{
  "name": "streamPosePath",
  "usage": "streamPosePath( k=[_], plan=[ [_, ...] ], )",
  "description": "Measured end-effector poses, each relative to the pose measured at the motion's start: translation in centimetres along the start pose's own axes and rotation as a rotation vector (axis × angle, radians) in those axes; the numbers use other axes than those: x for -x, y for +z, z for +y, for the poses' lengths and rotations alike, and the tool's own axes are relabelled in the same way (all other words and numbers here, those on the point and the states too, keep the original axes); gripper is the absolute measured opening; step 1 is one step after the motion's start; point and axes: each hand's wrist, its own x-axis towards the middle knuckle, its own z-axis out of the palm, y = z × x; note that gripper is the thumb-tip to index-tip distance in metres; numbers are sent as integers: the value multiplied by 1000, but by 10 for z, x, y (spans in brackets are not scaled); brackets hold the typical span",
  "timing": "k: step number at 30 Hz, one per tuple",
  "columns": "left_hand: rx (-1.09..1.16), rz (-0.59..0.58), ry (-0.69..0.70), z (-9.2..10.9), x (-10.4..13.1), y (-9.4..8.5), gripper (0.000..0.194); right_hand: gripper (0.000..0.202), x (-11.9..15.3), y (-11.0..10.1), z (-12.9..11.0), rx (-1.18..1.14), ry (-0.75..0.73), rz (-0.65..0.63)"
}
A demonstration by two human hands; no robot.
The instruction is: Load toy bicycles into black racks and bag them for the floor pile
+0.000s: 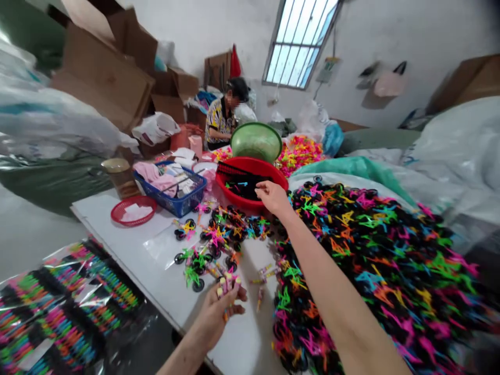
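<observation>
My left hand (211,315) is closed round a bundle of small printed tubes (229,284) with pale yellow ends, low over the white table (250,333). Several similar loose tubes (265,272) lie just right of it. Small toy bicycles (216,234) in bright colours with black wheels are scattered beyond that hand. My right hand (273,197) reaches to the near right rim of a red basin (222,182), thumb and fingers pinched together. Whatever sits in that pinch is too small to make out. Black parts and a few coloured bits (244,185) lie in the basin.
A big heap of toy bicycles (351,245) covers the right side. A blue basket (179,205) and a red shallow basket (117,213) stand at left. Behind the red basin is a green basin (255,143); a person (219,120) sits farther back. Bagged bicycles (70,307) lie lower left.
</observation>
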Motion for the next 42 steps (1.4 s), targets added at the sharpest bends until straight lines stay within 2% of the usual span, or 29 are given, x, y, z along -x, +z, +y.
streamPosePath(
  k=[3,6,8,10,13,16,19,21,23,25,28,30,33,35,37,40,42],
  plan=[
    [-46,17,-38,2,2,-2,37,19,47,-1,30,138,-19,-189],
    [-69,-2,-89,-2,1,5,40,26,78,20,50,304,26,-269],
    [-126,-54,-78,-4,0,13,42,38,75,42,56,395,47,-247],
    [-198,-72,-60,-4,-2,19,43,48,60,63,57,465,64,-234],
    [-260,-46,-64,-2,-6,18,40,45,43,79,57,539,111,-308],
    [-299,-35,-32,1,-16,8,36,31,58,80,54,593,149,-405],
    [-418,-9,88,5,-31,2,34,33,100,71,47,644,144,-452],
    [-520,-3,167,12,-46,5,34,34,126,62,41,665,136,-478],
    [-655,-8,258,21,-66,14,34,30,139,51,39,658,123,-516],
    [-908,15,414,33,-91,29,30,20,135,42,39,634,97,-549],
    [-1448,67,579,49,-134,49,21,21,98,42,44,623,66,-501],
    [-1683,69,554,55,-157,56,20,32,68,52,48,624,47,-442],
    [-1813,79,509,54,-173,49,29,38,45,72,56,597,27,-471],
    [-1874,79,522,52,-173,38,35,37,52,80,62,582,23,-523],
    [-1900,72,540,52,-169,26,38,37,72,82,66,583,9,-549],
    [-1897,70,549,53,-168,15,39,39,100,71,68,598,-28,-568],
    [-1881,72,546,55,-169,14,36,43,110,63,66,605,-53,-580]
  ],
)
